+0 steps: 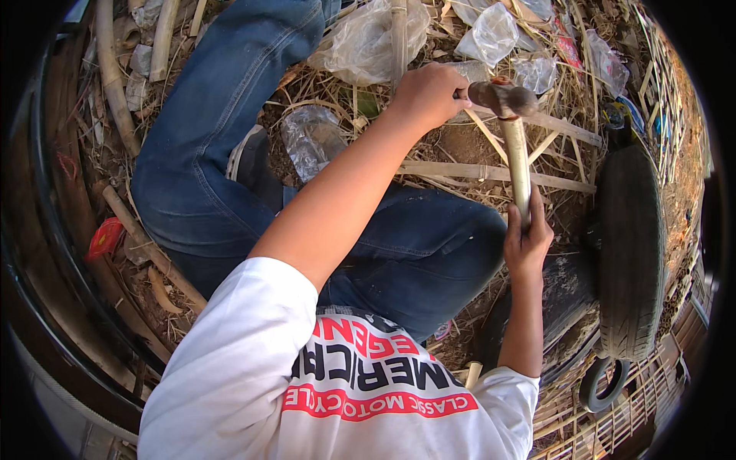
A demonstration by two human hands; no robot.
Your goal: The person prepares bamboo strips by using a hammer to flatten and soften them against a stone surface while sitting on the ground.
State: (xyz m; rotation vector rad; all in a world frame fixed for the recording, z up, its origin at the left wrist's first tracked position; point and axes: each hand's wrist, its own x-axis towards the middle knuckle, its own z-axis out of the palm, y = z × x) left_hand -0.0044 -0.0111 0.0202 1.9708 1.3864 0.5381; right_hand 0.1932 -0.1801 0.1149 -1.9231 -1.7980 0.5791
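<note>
My right hand (527,234) grips the lower end of a hammer's pale wooden handle (518,157). The dark metal hammer head (502,97) rests up against a thin bamboo slat (563,129) lying over dry straw. My left hand (429,92) reaches forward across my blue-jeaned knees; its fingers are closed at the near end of that slat, right beside the hammer head. What exactly sits between the fingers is hidden. A second bamboo slat (475,172) lies crosswise under the handle.
A black rubber tyre (632,245) stands at the right, close to my right hand. Clear plastic bags (368,38) and litter lie on the straw ahead. Bamboo poles (111,77) run along the left, with a bamboo lattice (613,422) at lower right.
</note>
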